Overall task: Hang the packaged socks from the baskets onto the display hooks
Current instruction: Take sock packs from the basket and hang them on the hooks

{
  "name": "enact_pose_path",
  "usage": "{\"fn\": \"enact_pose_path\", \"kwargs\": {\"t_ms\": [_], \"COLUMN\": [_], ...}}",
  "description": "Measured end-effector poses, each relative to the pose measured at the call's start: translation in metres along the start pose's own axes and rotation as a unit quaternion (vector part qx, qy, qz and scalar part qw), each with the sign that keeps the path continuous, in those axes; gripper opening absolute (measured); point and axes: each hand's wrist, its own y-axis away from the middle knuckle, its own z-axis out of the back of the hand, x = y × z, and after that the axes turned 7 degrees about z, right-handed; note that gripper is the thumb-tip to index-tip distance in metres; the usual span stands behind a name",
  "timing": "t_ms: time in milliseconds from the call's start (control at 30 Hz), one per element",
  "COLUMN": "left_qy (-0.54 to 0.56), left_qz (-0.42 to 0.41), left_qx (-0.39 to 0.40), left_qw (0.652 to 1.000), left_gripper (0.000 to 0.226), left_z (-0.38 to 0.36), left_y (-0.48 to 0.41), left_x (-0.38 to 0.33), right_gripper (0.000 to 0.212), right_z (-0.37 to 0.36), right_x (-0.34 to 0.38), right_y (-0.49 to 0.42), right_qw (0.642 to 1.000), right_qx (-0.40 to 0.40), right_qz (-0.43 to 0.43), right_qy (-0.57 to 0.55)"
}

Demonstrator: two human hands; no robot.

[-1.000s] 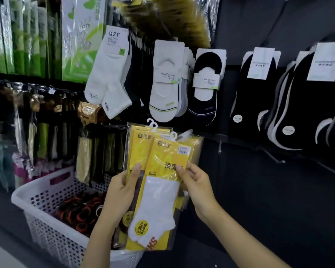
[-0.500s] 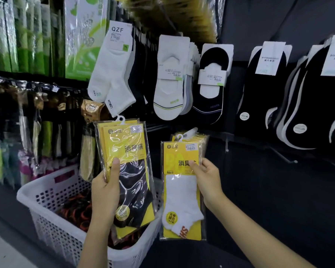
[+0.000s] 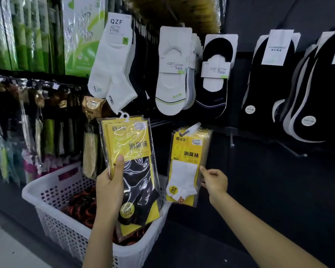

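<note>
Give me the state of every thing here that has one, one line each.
black-sock packs, held upright over the basket, not yet hung
left hand, grips the black-sock packs
white-sock pack, hanging on the display hook, at the front of a stack
right hand, fingers loose, fingertips at the white-sock pack's right edge
basket, partly filled with dark goods
bare hook, nothing on it

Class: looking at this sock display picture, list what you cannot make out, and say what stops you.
Head view only.
Contents of the white basket: dark, partly behind the left hand and its black-sock packs.
Pack count on the hook: the white-sock packs overlap.
Whether the right hand touches or pinches the front pack: unclear.
The rightmost black socks: cut by the frame edge.
The label print: too small.
</note>
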Motion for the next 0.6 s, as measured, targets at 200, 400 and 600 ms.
{"fn": "enact_pose_path", "kwargs": {"t_ms": [200,400,600], "left_qy": [0.024,0.048,0.043], "left_qz": [-0.016,-0.037,-0.053], "left_qx": [0.020,0.110,0.134], "left_qw": [0.999,0.992,0.989], "left_gripper": [0.055,0.049,0.027], "left_z": [-0.006,-0.026,-0.043], "left_y": [0.000,0.012,0.026], "left_x": [-0.001,-0.005,-0.011], "right_gripper": [0.024,0.031,0.020], "right_z": [0.017,0.015,0.026], "right_x": [0.019,0.070,0.073], "right_y": [0.028,0.075,0.083], "right_qw": [0.992,0.946,0.952], "right_qx": [0.099,0.280,0.243], "right_qz": [0.078,0.124,0.122], "right_qy": [-0.030,-0.103,-0.140]}}
